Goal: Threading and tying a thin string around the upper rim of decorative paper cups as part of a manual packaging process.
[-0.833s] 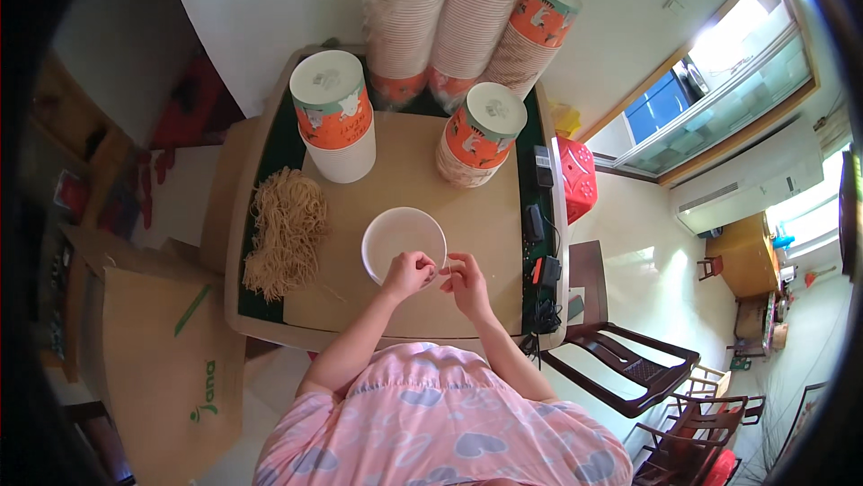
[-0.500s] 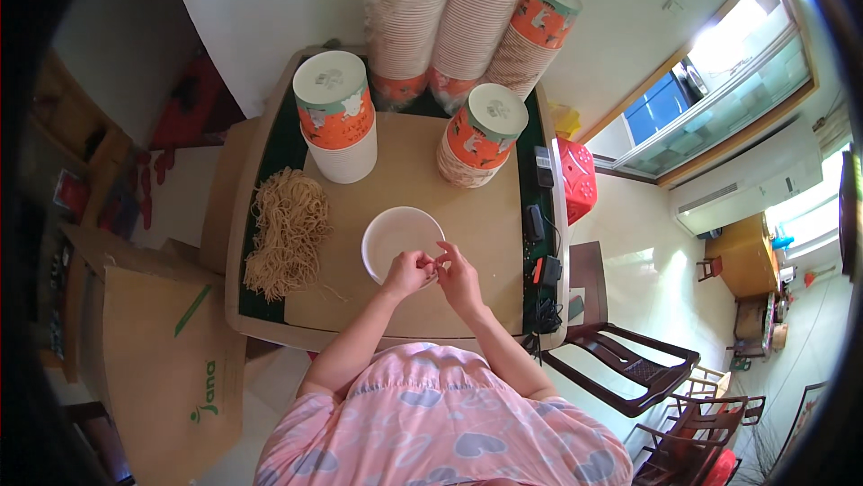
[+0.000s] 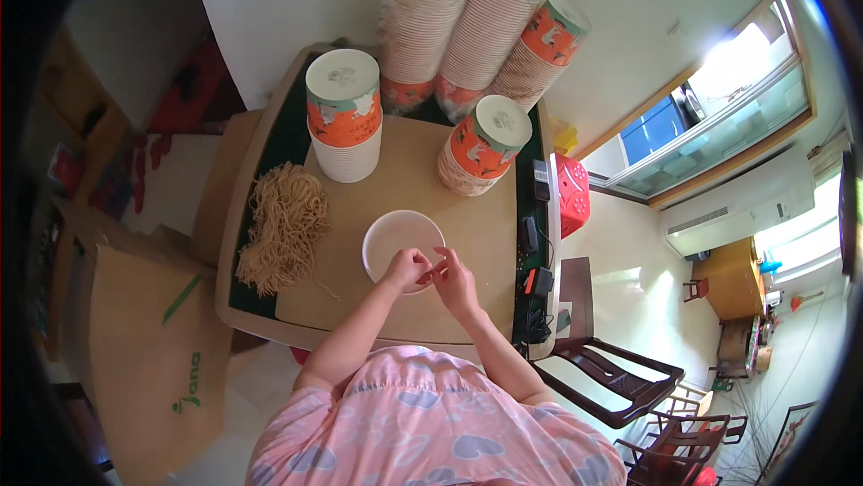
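Tan board [image 3: 413, 171] covers most of the table [image 3: 256, 324] mid-frame. Lower left, a cardboard box [image 3: 148, 333] has readable green lettering on its side. Next over: a clump of pale noodles [image 3: 283, 230], then a white bowl [image 3: 395, 234] dead centre. Left hand [image 3: 409, 268] has fingers bunched over its lower right rim; right hand [image 3: 454, 284] curls in beside them, can't tell if they're pinching anything.

the pink short-sleeved top [image 3: 539, 439] bears grey-blue hearts [image 3: 478, 446] and a gathered seam [image 3: 415, 387].
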Demonstrator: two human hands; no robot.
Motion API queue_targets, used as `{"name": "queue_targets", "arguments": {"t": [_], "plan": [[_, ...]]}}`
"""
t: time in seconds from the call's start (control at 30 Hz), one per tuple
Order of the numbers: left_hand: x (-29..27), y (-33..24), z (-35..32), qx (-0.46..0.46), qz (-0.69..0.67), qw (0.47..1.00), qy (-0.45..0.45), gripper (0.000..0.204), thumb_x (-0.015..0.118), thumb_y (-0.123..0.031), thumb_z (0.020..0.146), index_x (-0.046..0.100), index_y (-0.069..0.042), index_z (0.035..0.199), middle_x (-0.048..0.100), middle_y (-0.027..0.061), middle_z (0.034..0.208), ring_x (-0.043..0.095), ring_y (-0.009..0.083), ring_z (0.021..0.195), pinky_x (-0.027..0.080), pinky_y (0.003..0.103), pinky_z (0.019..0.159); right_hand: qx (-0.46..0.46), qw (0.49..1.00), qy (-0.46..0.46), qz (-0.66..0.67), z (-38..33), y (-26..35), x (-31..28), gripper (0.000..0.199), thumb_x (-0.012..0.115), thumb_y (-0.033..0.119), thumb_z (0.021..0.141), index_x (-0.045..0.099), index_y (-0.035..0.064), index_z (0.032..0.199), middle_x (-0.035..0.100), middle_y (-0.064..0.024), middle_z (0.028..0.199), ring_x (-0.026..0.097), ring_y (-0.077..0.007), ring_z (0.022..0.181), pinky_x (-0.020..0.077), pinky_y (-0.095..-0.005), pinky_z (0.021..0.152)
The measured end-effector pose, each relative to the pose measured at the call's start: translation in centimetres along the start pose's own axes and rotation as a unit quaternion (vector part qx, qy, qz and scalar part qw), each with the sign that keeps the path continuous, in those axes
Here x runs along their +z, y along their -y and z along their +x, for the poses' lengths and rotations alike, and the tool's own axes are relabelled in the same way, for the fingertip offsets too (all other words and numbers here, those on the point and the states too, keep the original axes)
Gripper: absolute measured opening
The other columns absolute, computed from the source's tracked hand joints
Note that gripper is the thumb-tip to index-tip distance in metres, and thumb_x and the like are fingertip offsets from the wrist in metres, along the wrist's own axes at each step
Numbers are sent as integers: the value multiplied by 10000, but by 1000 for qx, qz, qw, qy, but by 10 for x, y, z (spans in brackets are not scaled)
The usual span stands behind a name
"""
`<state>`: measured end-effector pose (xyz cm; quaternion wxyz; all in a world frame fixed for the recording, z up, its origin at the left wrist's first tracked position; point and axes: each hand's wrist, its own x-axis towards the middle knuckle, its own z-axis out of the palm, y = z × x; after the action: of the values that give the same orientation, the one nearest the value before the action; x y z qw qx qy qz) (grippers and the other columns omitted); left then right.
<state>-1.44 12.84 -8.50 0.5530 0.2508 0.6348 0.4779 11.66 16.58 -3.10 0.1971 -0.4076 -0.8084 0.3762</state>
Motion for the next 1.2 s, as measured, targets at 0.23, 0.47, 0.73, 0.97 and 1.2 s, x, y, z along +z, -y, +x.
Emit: {"name": "queue_targets", "arguments": {"t": [0.23, 0.47, 0.73, 0.97, 1.2], "plan": [[-5, -5, 6, -179, -327, 926, 60, 54, 487, -47, 777, 535, -23, 781, 563, 89, 683, 602, 210, 601, 554, 403, 650, 6, 996, -22, 82, -1, -12, 5, 299, 615, 9, 765, 548, 59, 1052, 617, -82, 731, 606, -152, 647, 489, -272, 577], [-20, 7, 7, -181, -375, 899, 135, 79, 473, -70, 759, 545, -41, 751, 515, 28, 608, 481, 112, 495, 432, 257, 479, 5, 994, -25, 110, -1, -18, 4, 111, 625, 7, 767, 639, -1, 878, 619, -77, 736, 597, -127, 660, 480, -242, 585], [2, 12, -2, 63, -100, 988, 99, 172, 651, -55, 778, 631, -48, 949, 591, -17, 741, 477, 36, 556, 384, 191, 486, 56, 957, -45, 283, 7, -25, 6, 109, 615, -20, 785, 607, 6, 890, 605, -19, 739, 553, -78, 658, 443, -198, 603], [8, 9, -1, 102, -18, 995, 4, 66, 686, -66, 752, 674, -19, 797, 644, 20, 722, 547, 67, 653, 459, 229, 618, 80, 947, -134, 282, 23, -24, -13, 166, 634, 7, 783, 599, 19, 945, 570, 5, 738, 529, -61, 663, 429, -188, 613], [3, 9, -3, 98, 36, 994, -2, 86, 692, -90, 754, 675, -26, 809, 641, 8, 731, 538, 58, 668, 446, 227, 624, -3, 986, 94, 139, 25, -16, -34, 190, 663, 68, 772, 624, 36, 955, 608, -11, 763, 560, -84, 685, 468, -221, 633]]}}
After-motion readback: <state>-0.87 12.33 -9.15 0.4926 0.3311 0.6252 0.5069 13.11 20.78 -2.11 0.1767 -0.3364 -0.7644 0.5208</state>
